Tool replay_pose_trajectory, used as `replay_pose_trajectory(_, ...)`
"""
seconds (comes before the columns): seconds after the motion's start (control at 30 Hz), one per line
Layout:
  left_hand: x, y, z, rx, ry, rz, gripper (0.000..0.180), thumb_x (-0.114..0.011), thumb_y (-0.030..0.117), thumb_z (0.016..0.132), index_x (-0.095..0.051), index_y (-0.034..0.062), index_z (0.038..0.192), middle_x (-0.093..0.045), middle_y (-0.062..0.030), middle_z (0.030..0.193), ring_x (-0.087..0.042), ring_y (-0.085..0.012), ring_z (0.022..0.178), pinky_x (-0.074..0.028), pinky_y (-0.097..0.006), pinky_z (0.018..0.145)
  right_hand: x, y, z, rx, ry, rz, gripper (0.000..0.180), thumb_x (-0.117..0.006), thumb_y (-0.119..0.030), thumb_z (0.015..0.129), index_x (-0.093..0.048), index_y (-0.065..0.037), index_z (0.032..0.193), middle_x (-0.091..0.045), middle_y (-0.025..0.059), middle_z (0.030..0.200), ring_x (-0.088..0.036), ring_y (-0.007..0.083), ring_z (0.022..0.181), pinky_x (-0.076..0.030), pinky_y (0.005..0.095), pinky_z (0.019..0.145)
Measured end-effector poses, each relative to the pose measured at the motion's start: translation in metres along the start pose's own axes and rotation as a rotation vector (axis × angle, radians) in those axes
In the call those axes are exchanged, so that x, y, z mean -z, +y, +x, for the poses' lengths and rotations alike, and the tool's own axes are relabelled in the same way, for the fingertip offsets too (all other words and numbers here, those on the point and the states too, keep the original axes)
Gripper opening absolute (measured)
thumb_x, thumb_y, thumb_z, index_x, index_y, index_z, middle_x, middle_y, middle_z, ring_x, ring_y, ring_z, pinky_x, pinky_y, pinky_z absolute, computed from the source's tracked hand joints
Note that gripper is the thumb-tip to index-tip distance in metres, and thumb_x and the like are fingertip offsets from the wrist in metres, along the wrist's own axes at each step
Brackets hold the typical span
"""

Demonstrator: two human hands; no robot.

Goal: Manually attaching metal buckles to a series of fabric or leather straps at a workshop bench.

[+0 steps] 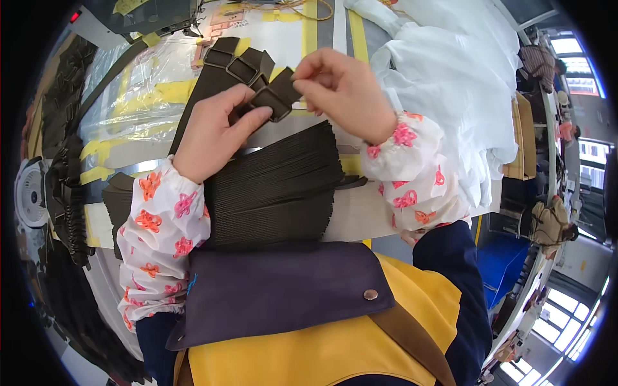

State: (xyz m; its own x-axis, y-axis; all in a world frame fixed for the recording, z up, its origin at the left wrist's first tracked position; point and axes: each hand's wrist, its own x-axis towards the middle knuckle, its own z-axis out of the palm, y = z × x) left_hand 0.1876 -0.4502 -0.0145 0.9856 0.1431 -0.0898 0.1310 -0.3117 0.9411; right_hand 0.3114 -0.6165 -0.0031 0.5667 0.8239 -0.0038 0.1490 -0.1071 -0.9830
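Observation:
My left hand [214, 132] grips a dark webbing strap [281, 85] at a rectangular buckle [270, 103], thumb and forefinger closed on it. From the right, the fingertips of my right hand [347, 93] pinch the free end of that same strap, just past the buckle. Two more buckles, a left one [219, 58] and a middle one [243, 71], sit on dark webbing just beyond my left hand. Below my hands a fanned stack of cut dark webbing strips [277, 186] rests on the table, partly behind my left forearm.
A sewing machine [138, 22] stands at the far left. White fabric [444, 83] is heaped on the right. Clear plastic sheeting [129, 96] with yellow tape covers the left tabletop. Bundled dark straps [64, 167] and a small white fan [31, 193] are farther left. A blue bin [505, 267] stands at right.

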Motion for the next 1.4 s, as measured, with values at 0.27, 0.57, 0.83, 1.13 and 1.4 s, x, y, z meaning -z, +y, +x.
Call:
replay_pose_trajectory(0.27,0.009,-0.002,0.018,-0.161,0.58,0.579,0.015,-0.06,0.016,0.077,-0.057,0.002,0.084,-0.057,-0.0119,0.073,-0.057,-0.0285,0.062,-0.045,-0.035,0.057,0.096,0.008,-0.075,-0.102,0.275,-0.82,0.014,-0.059,-0.006,0.078,-0.056,0.002,0.089,-0.059,0.0057,0.071,-0.055,0.0092,0.059,-0.045,0.022,0.055)
replay_pose_trajectory(0.57,-0.023,0.006,0.009,-0.17,-0.271,0.354,0.019,-0.056,0.019,0.081,-0.062,0.0011,0.079,-0.058,-0.0139,0.066,-0.056,-0.0284,0.061,-0.044,-0.035,0.058,0.098,0.033,-0.083,-0.269,0.236,-1.054,0.021,-0.062,-0.005,0.071,-0.056,0.0,0.091,-0.058,0.0069,0.075,-0.053,0.0142,0.062,-0.043,0.0245,0.059)
replay_pose_trajectory(0.83,-0.016,-0.014,0.02,0.031,-0.444,0.237,0.021,-0.054,0.02,0.084,-0.062,0.0007,0.085,-0.055,-0.0104,0.06,-0.05,-0.0145,0.053,-0.042,-0.027,0.055,0.096,-0.002,-0.08,-0.138,0.263,-0.066,0.01,-0.058,-0.007,0.081,-0.058,0.001,0.086,-0.058,0.0034,0.069,-0.05,0.0077,0.056,-0.042,0.0203,0.056)
replay_pose_trajectory(1.13,-0.03,0.024,0.005,-0.512,0.214,0.774,0.019,-0.05,-0.001,0.081,-0.051,0.004,0.1,-0.058,-0.0108,0.084,-0.054,-0.016,0.067,-0.043,-0.025,0.062,0.057,-0.018,-0.066,0.229,0.219,-0.528,0.018,-0.058,0.004,0.075,-0.062,0.003,0.092,-0.057,0.0062,0.075,-0.053,0.0114,0.064,-0.043,0.0206,0.059)
replay_pose_trajectory(1.4,-0.017,0.034,-0.013,-0.21,0.14,-0.017,0.012,-0.054,0.009,0.085,-0.053,-0.0007,0.091,-0.058,-0.0054,0.075,-0.051,-0.0101,0.065,-0.042,-0.022,0.062,0.038,-0.009,-0.057,0.179,0.094,0.124,0.017,-0.053,0.001,0.082,-0.057,0.003,0.099,-0.058,0.0082,0.084,-0.055,0.01,0.066,-0.045,0.0209,0.057)
